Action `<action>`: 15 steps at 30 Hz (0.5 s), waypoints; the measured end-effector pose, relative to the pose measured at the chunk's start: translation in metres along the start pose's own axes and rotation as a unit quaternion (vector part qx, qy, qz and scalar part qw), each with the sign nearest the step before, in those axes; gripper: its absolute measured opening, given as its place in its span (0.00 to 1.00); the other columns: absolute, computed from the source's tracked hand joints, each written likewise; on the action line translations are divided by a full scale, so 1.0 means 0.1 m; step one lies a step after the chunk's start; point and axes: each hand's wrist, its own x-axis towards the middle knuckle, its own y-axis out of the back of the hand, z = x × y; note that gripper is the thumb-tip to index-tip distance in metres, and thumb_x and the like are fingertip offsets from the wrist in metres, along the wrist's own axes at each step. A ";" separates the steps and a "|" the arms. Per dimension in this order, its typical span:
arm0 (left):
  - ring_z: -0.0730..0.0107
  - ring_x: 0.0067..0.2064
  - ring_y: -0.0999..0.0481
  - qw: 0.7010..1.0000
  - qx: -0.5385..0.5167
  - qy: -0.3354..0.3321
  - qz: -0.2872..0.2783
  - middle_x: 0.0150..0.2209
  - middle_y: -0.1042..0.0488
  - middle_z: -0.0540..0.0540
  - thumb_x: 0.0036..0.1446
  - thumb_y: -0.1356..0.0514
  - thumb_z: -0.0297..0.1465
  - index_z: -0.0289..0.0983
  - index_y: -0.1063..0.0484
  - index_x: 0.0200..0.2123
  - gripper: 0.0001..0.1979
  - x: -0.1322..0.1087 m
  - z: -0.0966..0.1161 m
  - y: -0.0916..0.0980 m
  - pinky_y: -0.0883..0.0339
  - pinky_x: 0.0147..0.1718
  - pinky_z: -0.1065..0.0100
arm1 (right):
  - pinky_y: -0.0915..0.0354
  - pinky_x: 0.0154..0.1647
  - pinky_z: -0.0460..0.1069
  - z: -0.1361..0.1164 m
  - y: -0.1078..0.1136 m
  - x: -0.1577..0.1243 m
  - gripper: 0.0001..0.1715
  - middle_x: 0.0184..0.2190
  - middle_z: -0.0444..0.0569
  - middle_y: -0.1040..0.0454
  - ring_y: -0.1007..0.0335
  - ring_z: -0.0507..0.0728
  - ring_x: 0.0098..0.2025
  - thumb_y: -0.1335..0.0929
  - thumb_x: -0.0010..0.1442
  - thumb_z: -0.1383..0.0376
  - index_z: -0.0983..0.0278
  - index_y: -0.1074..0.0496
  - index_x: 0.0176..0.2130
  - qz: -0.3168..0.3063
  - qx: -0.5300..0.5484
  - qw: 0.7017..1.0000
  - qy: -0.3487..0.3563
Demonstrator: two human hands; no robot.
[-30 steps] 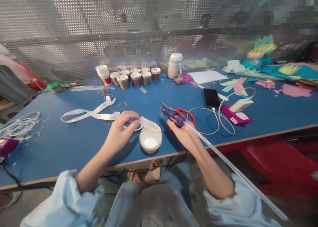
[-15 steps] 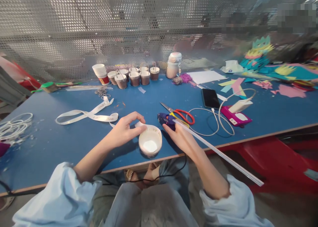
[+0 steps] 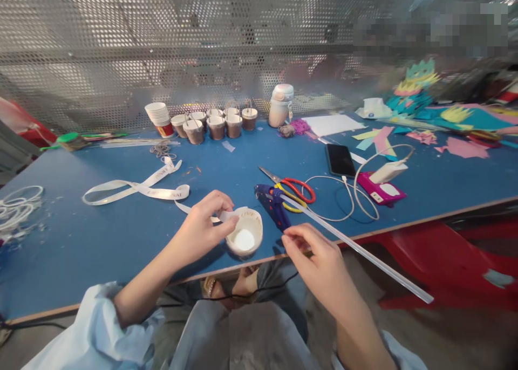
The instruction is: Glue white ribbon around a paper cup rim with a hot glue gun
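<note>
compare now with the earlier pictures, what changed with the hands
The right hand has slid back toward the person and seems to have let go of the glue gun, which now lies by the scissors. The left hand, still pinching the ribbon, has drawn it in closer to the cup. The scissors and phone stayed put.

We see a smooth plastic glue gun (image 3: 273,204), a glossy, clear glue stick (image 3: 366,251) in it, satiny ribbon (image 3: 164,192) left of it, and perforated metal screen (image 3: 121,35) beyond it.
</note>
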 end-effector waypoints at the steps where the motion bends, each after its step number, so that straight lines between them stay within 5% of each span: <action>1: 0.68 0.41 0.29 1.000 0.002 0.002 0.001 0.37 0.30 0.46 0.55 0.44 0.28 0.38 0.36 0.28 0.04 -0.01 0.00 -0.01 0.37 0.42 0.65 | 0.33 0.33 0.47 -0.06 -0.01 0.02 0.06 0.33 0.47 0.28 0.31 0.52 0.31 0.36 0.65 0.64 0.63 0.31 0.38 0.000 0.022 1.000 0.016; 5: 0.69 0.39 0.29 1.000 0.010 0.009 0.006 0.36 0.29 0.47 0.56 0.44 0.28 0.38 0.36 0.28 0.05 -0.03 0.04 -0.03 0.37 0.39 0.67 | 0.32 0.39 0.48 -0.24 -0.09 0.23 0.06 0.39 0.49 0.26 0.28 0.54 0.38 0.35 0.63 0.67 0.64 0.31 0.42 0.003 0.048 0.997 0.061; 9: 0.70 0.35 0.30 0.999 0.015 0.027 0.018 0.33 0.28 0.48 0.56 0.44 0.28 0.38 0.35 0.28 0.05 -0.06 0.07 -0.05 0.38 0.36 0.68 | 0.33 0.46 0.52 -0.32 -0.20 0.46 0.09 0.42 0.51 0.24 0.27 0.58 0.45 0.34 0.61 0.69 0.64 0.30 0.44 -0.066 0.021 0.996 0.047; 15: 0.71 0.33 0.30 0.999 0.022 0.016 0.036 0.32 0.27 0.48 0.57 0.44 0.28 0.38 0.35 0.28 0.05 -0.08 0.07 -0.11 0.38 0.33 0.70 | 0.33 0.42 0.51 -0.40 -0.23 0.58 0.10 0.41 0.50 0.22 0.25 0.58 0.43 0.35 0.60 0.73 0.64 0.27 0.41 -0.134 -0.030 0.990 0.019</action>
